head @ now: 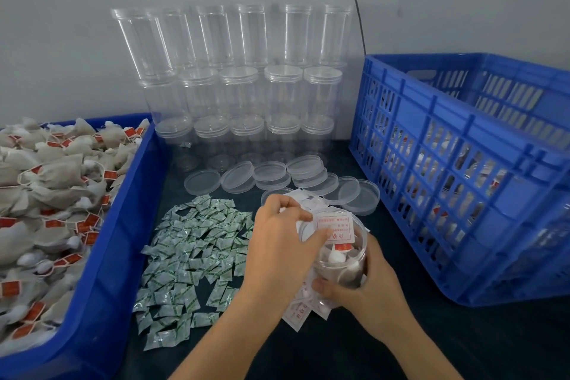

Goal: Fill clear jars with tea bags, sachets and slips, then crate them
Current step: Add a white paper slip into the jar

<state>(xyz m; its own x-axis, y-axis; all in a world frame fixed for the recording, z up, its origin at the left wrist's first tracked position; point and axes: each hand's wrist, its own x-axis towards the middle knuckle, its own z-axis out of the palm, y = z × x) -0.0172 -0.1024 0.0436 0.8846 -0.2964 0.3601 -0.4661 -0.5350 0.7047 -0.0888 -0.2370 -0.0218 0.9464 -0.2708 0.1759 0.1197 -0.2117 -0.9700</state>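
Near the middle of the dark tabletop (pixel 385 345) we see the right hand (pixel 374 282) wrapped around the lower wall of a clear round jar (pixel 339 259), thumb across its near side, holding it tilted with the open mouth toward the left. Inside lie brownish tea bags with white cottony knots and a red tag. Our left hand (pixel 279 244) pinches a white paper slip (pixel 334 225) printed in red, its lower edge at the jar's mouth. More such slips (pixel 303 308) lie flat in a loose heap under and just beside the jar.

Left of the hands, small glossy sachets (pixel 191 256), white with green print and pillow-shaped, spread over the tabletop. Further left a smooth solid-walled blue bin (pixel 101 259) holds crumpled beige tea bags (pixel 49 182) with strings and red tags.

Against the far grey wall stand stacked clear cylindrical jars (pixel 240 86), some capped, the top row uncapped. Near their foot, shallow translucent round lids (pixel 277 173) overlap one another on the tabletop. On the right sits a blue plastic crate (pixel 481 182) with slotted lattice walls, filled jars dimly visible through the slots
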